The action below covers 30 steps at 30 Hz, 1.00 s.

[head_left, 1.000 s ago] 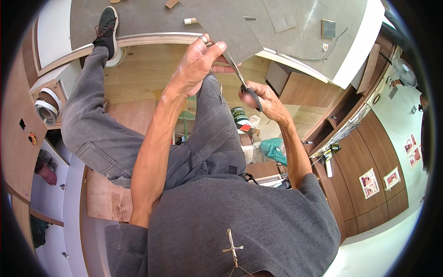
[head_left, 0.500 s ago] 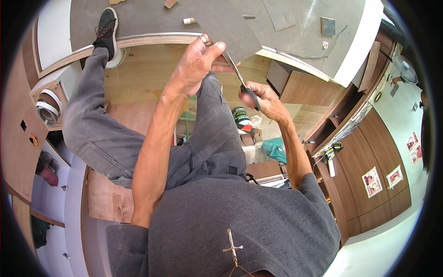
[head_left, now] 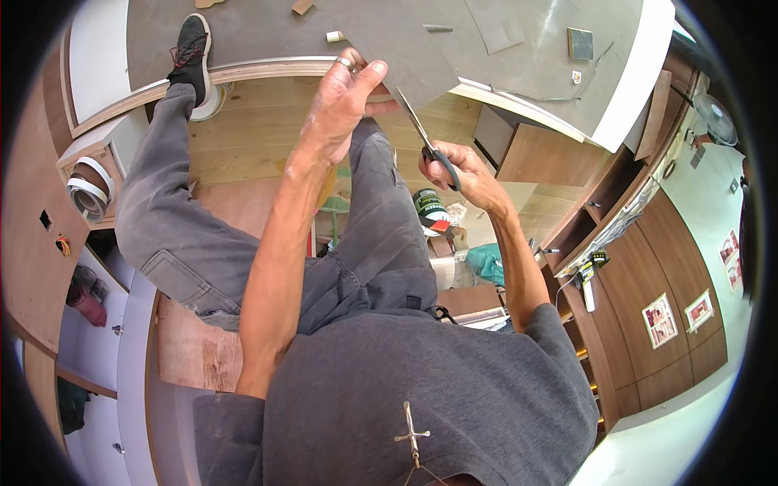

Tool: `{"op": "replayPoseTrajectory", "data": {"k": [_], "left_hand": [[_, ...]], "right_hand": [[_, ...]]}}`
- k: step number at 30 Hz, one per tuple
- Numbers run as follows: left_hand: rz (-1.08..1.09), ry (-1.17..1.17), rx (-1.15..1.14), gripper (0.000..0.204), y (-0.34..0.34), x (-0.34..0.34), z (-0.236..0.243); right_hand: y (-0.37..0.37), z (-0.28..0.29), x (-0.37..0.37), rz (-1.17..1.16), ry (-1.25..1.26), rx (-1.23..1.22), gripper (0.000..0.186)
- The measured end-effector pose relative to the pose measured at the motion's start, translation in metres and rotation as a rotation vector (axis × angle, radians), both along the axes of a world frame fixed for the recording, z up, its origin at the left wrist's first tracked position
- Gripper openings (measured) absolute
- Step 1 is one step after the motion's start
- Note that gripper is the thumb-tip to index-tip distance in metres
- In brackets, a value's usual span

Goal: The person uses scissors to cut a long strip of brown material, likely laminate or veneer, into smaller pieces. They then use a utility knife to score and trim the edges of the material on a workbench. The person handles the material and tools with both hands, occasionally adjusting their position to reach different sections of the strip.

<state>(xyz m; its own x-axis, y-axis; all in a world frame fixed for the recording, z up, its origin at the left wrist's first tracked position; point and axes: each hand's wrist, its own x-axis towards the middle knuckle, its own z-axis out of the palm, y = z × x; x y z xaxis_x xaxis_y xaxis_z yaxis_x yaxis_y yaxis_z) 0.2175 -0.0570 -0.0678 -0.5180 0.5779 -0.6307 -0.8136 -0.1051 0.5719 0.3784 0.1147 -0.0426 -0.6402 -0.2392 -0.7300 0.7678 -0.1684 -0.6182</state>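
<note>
My left hand (head_left: 339, 109) is closed on the edge of a thin dark grey sheet (head_left: 421, 69), thumb on the near side. The sheet's lower corner reaches past the front edge of a grey-topped table. In my right hand (head_left: 468, 174) I grip black-handled scissors (head_left: 423, 130), fingers around the handles. Their blades point up and left, beside the sheet's lower edge near my left fingertips. Whether the blades touch the sheet, I cannot tell.
On the grey table (head_left: 243, 32) lie offcuts, a small dark block (head_left: 579, 44) and a thin wire. My shoe (head_left: 191, 57) rests against its edge at left. Edging rolls (head_left: 91, 190) sit at far left. A dark green-and-white tub (head_left: 429, 206) and a teal bag (head_left: 486, 263) are below my right arm.
My left hand has shifted slightly left and up along the sheet, its fingers repositioned. The scissors have moved only a little; their blade tips now stand farther from my left thumb.
</note>
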Motion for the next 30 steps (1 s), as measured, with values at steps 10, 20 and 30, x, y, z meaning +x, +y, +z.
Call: {"op": "replayPoseTrajectory", "data": {"k": [10, 20, 30], "left_hand": [[-0.038, 0.005, -0.020, 0.023, -0.008, -0.001, 0.002], [-0.065, 0.037, -0.013, 0.019, -0.006, -0.004, 0.002], [-0.041, 0.057, -0.031, 0.023, 0.007, -0.003, -0.002]], "right_hand": [[0.000, -0.005, 0.001, 0.043, -0.005, -0.030, 0.039], [-0.010, -0.012, 0.012, -0.040, 0.066, -0.116, 0.055], [-0.047, -0.014, 0.011, -0.895, 0.100, -0.129, 0.039]]}}
